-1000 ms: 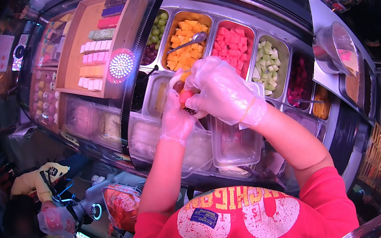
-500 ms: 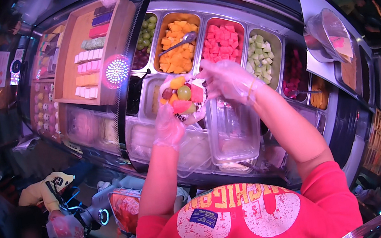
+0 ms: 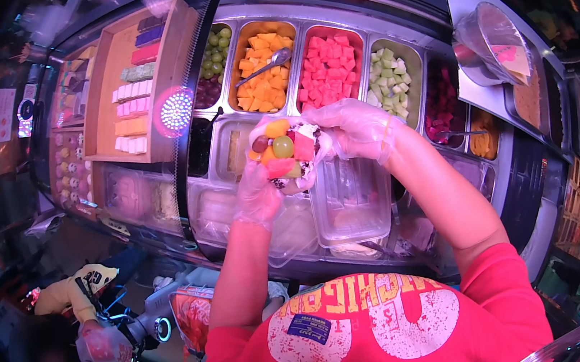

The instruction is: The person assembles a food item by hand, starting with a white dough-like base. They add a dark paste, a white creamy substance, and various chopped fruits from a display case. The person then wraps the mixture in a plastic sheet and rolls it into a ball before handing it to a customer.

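Where the right hand covered the dessert about a second ago, it has since drawn off to the right side, so the whole fruit top now shows. A half second ago its fingers were lifted and blurred beside the dessert; now they are lower, at the right edge. For the work in hand, this seems to mean that attention has passed from the top of the dessert to its side.

The dessert lies between the hands, its fruit facing up. The left hand, in a clear glove, cups it from the left and below, fingers wrapped about it. The right hand, gloved too, has its fingers bent and its tips at the dessert's right edge; the glare on the film makes it hard to say whether they pinch that edge or only rest by it.

On the dessert, a green grape sits near the middle, with a red grape to its left and a pink chunk to its right. Beyond the dessert are orange cubes with a spoon, then pink cubes farther right. Nearer the person than the dessert, and to its right, stands a clear tub.
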A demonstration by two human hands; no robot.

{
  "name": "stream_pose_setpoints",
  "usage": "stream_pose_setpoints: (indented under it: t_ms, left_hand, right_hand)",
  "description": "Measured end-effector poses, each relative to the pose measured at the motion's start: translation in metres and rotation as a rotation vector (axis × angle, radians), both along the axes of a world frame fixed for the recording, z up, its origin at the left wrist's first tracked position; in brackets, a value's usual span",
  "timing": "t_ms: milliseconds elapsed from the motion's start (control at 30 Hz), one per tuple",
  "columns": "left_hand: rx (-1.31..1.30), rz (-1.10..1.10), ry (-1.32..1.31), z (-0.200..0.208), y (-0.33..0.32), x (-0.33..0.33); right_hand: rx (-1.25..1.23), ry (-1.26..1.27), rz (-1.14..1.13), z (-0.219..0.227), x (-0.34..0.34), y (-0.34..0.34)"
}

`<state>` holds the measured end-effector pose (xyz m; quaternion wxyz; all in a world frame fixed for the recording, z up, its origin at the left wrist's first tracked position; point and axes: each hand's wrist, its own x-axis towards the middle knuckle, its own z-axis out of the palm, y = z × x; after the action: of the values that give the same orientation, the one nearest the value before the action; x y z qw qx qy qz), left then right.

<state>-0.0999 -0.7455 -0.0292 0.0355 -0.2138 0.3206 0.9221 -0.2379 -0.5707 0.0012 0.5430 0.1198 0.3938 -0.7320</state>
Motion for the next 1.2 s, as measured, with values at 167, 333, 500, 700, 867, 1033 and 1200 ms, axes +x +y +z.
stream_pose_setpoints:
  t_ms: [167, 333, 500, 700, 867, 1033, 1200]
  left_hand:
    - [-0.005, -0.041, 0.079, 0.005, 0.003, 0.005]
    - [0.050, -0.052, 0.119, 0.026, 0.012, 0.012]
    - [0.075, -0.075, 0.120, 0.039, 0.016, 0.023]
    - [-0.015, -0.146, 0.165, 0.035, 0.018, 0.037]
    - [0.030, -0.206, 0.093, 0.053, 0.029, 0.046]
    - [-0.024, -0.188, 0.112, 0.040, 0.036, 0.055]
    - [0.032, -0.190, 0.154, 0.035, 0.040, 0.060]
  right_hand:
    - [0.081, 0.179, 0.048, 0.002, 0.005, 0.013]
    - [-0.114, 0.223, -0.087, 0.002, 0.023, 0.022]
    - [-0.156, 0.045, -0.207, 0.012, 0.042, 0.026]
    - [-0.030, 0.144, 0.030, 0.025, 0.045, 0.053]
    - [0.102, 0.405, -0.048, 0.038, 0.058, 0.062]
    - [-0.012, 0.490, -0.364, 0.026, 0.075, 0.061]
    - [-0.082, 0.396, -0.551, 0.031, 0.082, 0.064]
